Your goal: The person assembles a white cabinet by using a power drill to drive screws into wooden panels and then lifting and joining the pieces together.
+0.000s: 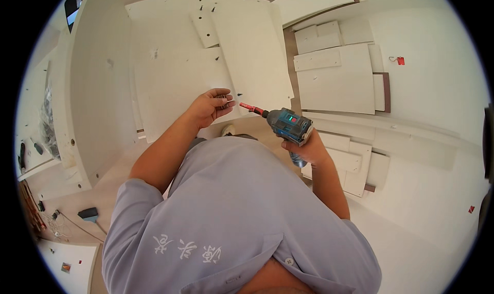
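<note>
Your right hand [303, 151] is wrapped tightly around the grip of the blue drill [289, 124], so the fingers are clamped on it. The drill is in the air in front of your chest, just to the right of the long white board [252, 52] that lies on the floor ahead of you. Its long axis is almost level and goes from lower right to upper left. The red bit [251, 108] points to the left, toward the near end of that board and toward your other hand. The tip of the bit is close to the board's near edge, but I cannot tell if it touches it.

Your left hand [210, 107] is over the near end of the same board, just left of the bit. The fingers are curled together around some small dark pieces [222, 97], maybe screws; they are too small to be sure.

No box or tray with things inside can be seen near the board. To the right of the board there is a pile of smaller white panels [337, 75] lying flat. Beyond them, farther right, a small red tag [400, 61] lies on the pale floor.
</note>
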Action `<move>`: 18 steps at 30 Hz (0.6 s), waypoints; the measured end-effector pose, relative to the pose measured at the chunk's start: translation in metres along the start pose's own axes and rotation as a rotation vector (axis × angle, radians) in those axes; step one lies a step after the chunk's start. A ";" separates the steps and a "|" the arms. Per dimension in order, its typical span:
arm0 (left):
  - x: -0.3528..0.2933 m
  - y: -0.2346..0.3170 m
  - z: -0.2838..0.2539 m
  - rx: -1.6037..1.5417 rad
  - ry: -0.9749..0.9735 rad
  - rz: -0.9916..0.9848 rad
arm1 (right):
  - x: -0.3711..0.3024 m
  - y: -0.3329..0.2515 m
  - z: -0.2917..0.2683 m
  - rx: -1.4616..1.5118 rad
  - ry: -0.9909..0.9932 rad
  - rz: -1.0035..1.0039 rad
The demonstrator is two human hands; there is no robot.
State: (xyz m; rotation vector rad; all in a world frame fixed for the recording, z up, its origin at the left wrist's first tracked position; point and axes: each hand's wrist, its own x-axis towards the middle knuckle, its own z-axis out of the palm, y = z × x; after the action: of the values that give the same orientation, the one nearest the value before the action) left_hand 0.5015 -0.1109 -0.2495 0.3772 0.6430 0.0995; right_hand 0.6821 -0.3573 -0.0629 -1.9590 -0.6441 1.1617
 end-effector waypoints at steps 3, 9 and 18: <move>0.003 -0.006 0.008 -0.092 0.031 0.033 | -0.001 0.010 0.001 0.017 -0.002 -0.022; 0.019 -0.014 0.051 -0.072 0.079 0.065 | 0.012 0.037 -0.032 0.019 -0.045 -0.029; 0.068 -0.078 0.117 0.017 0.101 0.040 | 0.028 0.077 -0.106 -0.210 0.005 -0.010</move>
State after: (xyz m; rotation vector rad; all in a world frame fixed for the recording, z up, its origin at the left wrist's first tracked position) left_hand 0.6245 -0.2059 -0.2309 0.4039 0.7361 0.1524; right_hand 0.7927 -0.4191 -0.1073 -2.1300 -0.7998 1.1201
